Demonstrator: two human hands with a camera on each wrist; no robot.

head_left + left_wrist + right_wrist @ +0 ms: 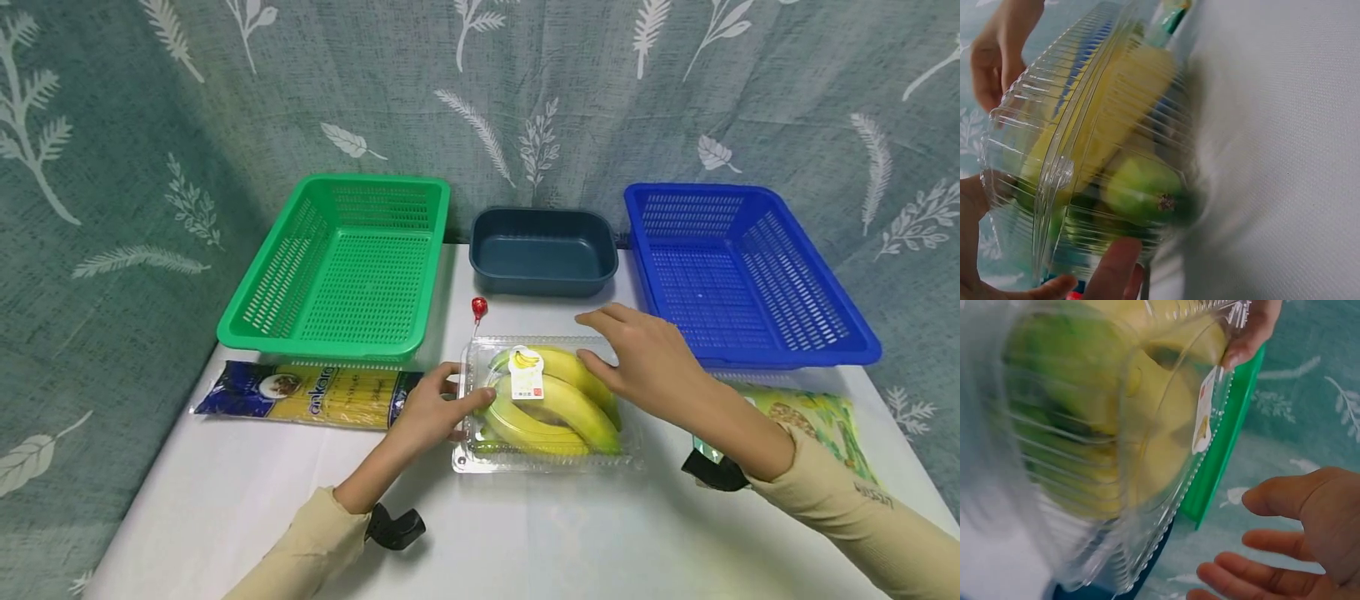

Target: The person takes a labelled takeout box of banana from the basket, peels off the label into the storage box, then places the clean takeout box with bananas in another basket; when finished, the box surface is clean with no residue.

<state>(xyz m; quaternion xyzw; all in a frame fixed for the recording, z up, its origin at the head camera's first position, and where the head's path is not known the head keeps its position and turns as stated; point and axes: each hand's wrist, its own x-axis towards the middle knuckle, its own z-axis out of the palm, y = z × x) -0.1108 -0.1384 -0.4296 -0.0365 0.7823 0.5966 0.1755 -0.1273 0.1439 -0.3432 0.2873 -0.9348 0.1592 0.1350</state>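
A clear plastic clamshell box (555, 462) of yellow-green bananas (570, 392) sits on the white table, its lid down, with a white label (527, 379) on top. My left hand (442, 404) grips the box's left side, thumb on the lid and the other fingers at the side wall. Over the box's upper right edge hovers my right hand (645, 354). Its fingers (1279, 540) are spread and relaxed, apart from the lid in the right wrist view. Green banana ends (1144, 187) press near the box wall in the left wrist view.
Behind stand a green basket (352, 350), a dark teal tub (543, 283) and a blue basket (787, 354). A red-wrapped lollipop (479, 308) lies behind the box. To the left is a pasta pack (300, 396); a green-yellow bag (817, 425) lies at right, partly behind my arm.
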